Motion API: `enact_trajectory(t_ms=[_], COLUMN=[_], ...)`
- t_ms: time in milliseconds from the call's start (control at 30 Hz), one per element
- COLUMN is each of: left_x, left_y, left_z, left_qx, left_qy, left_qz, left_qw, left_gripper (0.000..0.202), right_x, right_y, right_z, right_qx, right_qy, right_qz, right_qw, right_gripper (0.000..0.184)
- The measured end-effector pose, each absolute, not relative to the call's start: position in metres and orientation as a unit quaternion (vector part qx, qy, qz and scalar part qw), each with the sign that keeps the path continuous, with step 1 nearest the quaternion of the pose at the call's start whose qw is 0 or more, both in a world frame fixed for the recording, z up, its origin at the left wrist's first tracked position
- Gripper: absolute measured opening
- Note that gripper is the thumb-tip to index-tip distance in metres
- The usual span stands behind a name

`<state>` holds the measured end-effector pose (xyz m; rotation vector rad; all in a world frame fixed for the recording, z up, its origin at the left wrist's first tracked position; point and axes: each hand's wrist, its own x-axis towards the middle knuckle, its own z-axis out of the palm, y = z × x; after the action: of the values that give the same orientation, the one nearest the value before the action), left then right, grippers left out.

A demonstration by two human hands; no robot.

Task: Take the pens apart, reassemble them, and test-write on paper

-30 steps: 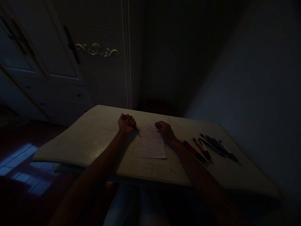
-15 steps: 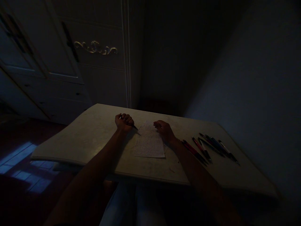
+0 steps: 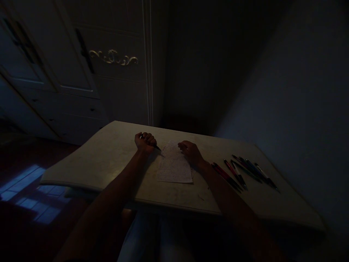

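A sheet of paper (image 3: pixel 175 169), covered with what looks like dense writing, lies on the pale table. To its left my left hand (image 3: pixel 145 142) is closed around a dark pen (image 3: pixel 158 148), whose tip points right toward the paper's left edge. My right hand (image 3: pixel 191 151) rests over the sheet's upper right edge with its fingers curled in. Whether those fingers hold anything is hidden in the dim light. Right of my right forearm lie several pens (image 3: pixel 226 177), some red and black, others darker or pale, side by side at a slant.
The table (image 3: pixel 89 160) has a rounded left end and a front edge close to my lap. Behind it on the left stands a cabinet (image 3: pixel 120 98) with an ornate metal decoration (image 3: pixel 113 57). A wall (image 3: pixel 308 109) borders the right side. Light patches fall on the floor (image 3: pixel 35 193).
The whole view has shifted slightly, so table and cabinet appear a little farther right. Both hands keep nearly the same pose, and the pen stays in my left hand.
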<state>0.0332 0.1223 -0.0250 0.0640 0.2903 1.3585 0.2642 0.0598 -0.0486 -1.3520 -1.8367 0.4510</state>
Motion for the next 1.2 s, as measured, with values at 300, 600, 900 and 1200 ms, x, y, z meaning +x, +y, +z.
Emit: enact_trajectory(t_ms=[300,600,900,1200], left_x=[0.0331,0.0347,0.0353,0.0349], left_y=[0.1214,0.1212,0.1198,0.1215], left_z=[-0.0258,-0.0237,-0.0209,-0.0206], left_qx=[0.037,0.040,0.057,0.068], left_qy=[0.124,0.142,0.141,0.126], left_qz=[0.623,0.618,0.607,0.599], left_qw=[0.772,0.773,0.780,0.788], left_gripper=[0.042,0.042,0.043,0.043], right_x=[0.2656,0.2648,0.2644,0.2642], right_y=[0.0629,0.0614,0.0615,0.0591], right_z=[-0.0522,-0.0499,-0.0463,-0.0458], right_qx=[-0.539,-0.541,-0.538,-0.542], right_qy=[-0.730,-0.734,-0.743,-0.744], right_qz=[0.174,0.161,0.127,0.136], right_qw=[0.382,0.379,0.377,0.366], right_gripper=[0.048,0.044,0.028,0.028])
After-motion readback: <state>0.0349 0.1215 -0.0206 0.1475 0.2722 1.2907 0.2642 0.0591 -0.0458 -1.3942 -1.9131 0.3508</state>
